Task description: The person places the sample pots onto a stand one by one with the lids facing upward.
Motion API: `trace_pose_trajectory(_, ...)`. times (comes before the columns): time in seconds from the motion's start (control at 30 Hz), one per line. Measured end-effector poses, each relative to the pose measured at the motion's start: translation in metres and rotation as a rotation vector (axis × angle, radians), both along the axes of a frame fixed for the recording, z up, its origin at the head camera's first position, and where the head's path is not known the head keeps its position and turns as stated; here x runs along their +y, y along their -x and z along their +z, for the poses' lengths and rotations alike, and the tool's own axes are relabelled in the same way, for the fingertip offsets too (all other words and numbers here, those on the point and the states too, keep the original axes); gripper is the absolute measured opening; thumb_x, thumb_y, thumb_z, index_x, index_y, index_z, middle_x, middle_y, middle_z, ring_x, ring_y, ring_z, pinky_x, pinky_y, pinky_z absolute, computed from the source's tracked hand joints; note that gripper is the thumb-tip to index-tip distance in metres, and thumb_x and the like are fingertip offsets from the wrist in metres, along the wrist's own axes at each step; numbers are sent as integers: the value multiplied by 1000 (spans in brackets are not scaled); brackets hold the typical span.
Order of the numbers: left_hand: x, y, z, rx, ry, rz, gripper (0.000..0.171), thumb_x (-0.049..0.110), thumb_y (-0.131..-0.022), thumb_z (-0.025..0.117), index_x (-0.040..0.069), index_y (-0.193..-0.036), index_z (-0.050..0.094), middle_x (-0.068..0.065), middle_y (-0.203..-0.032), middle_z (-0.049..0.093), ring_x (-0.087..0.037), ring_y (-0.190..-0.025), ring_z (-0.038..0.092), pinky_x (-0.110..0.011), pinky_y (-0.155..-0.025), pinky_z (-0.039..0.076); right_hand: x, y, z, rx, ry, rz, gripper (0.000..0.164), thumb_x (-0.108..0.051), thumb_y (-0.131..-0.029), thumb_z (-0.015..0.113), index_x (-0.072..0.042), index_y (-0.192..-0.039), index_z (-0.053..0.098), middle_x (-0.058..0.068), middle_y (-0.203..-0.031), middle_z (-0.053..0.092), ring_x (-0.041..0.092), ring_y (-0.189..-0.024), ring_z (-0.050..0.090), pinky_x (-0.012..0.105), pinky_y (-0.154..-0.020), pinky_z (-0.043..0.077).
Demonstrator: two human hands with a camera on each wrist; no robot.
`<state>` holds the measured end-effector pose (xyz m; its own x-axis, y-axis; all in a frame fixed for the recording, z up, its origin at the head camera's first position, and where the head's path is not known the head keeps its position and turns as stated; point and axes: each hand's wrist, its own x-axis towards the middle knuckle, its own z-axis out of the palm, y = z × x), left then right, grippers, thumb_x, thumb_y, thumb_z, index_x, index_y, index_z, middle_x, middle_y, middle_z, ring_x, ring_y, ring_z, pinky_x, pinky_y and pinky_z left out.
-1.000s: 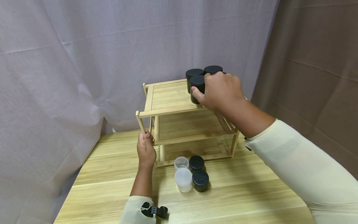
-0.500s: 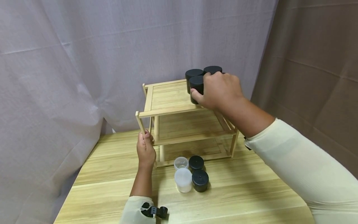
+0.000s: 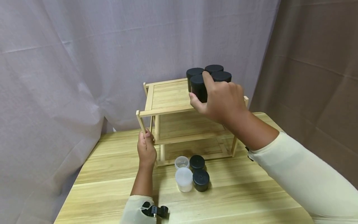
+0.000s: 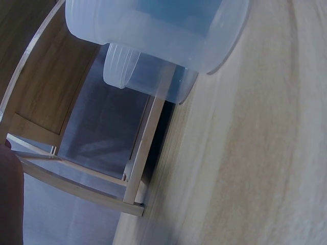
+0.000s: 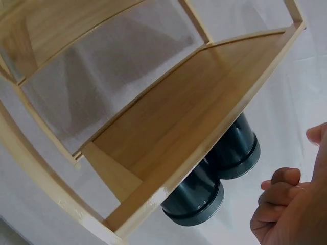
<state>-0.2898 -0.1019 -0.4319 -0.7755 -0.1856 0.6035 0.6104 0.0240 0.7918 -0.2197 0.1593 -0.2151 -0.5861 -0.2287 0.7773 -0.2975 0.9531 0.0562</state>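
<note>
Rack: three-tiered, pale wood, standing on the table.
Top shelf: left rim well apart from the jars, plain board stretching between.
Top-shelf black jars: four, upright, lidded, bunched at the right end of the rack; opaque, contents hidden.
Right hand: just beside the front jars, a gap visible in the right wrist view; index finger stretched out, thumb spread apart from it, other fingers loosely bent.
Left hand: fingers clamped around the left front post of the rack, below the top shelf.
Table edges: left one slanting along the grey curtain, right one near the brown curtain.
Open room: wood stretching left of the left forearm, and right of the small group before the rack.
Front clear tub: upright, topped by a translucent lid; contents too hazy to tell.
Rear clear tub: close behind, upright; cannot tell contents.
Table black jars: two, lidded, opaque, beside the tubs.
</note>
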Motion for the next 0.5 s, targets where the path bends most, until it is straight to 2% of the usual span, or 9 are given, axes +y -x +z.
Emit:
trace_pose_trajectory(0.17, -1, 1, 0, -4, -6, 5, 38, 39, -116, 40, 4, -105, 52, 3, -81, 46, -8, -74, 45, -20, -67, 41, -2, -5, -10, 112, 14, 106, 61, -48, -98, 65, 3, -132, 65, 14, -60, 62, 26, -44, 46, 41, -41, 39)
trace_pose_trajectory(0.23, -2, 1, 0, -8, -9, 4, 36, 38, -117, 40, 7, -105, 53, 3, -81, 46, -8, -74, 45, -19, -67, 42, -2, -8, -14, 135, 24, 143, 58, -45, -98, 66, 3, -130, 66, 13, -59, 62, 24, -44, 43, 37, -41, 35)
trace_pose_trajectory(0.3, -2, 0, 0, -10, -13, 2, 34, 38, -117, 40, 8, -105, 53, 3, -81, 46, -7, -74, 44, -19, -66, 41, -1, -10, -17, 153, 27, 179, 56, -42, -97, 66, 3, -130, 67, 13, -60, 63, 23, -44, 43, 35, -41, 33)
trace_pose_trajectory(0.4, -1, -1, 1, -12, -16, 1, 32, 35, -118, 40, 8, -105, 53, 3, -80, 46, -7, -72, 44, -20, -65, 40, 0, -12, -24, 185, 24, 240, 52, -37, -97, 66, 4, -129, 67, 14, -64, 65, 22, -45, 46, 36, -41, 37)
trace_pose_trajectory(0.5, 0, -1, 1, -12, -15, -1, 36, 31, -119, 40, 0, -105, 52, 3, -79, 45, -7, -72, 43, -21, -64, 40, 3, -15, -31, 210, 23, 311, 49, -31, -94, 67, 5, -127, 68, 11, -63, 62, 19, -45, 46, 35, -41, 38)
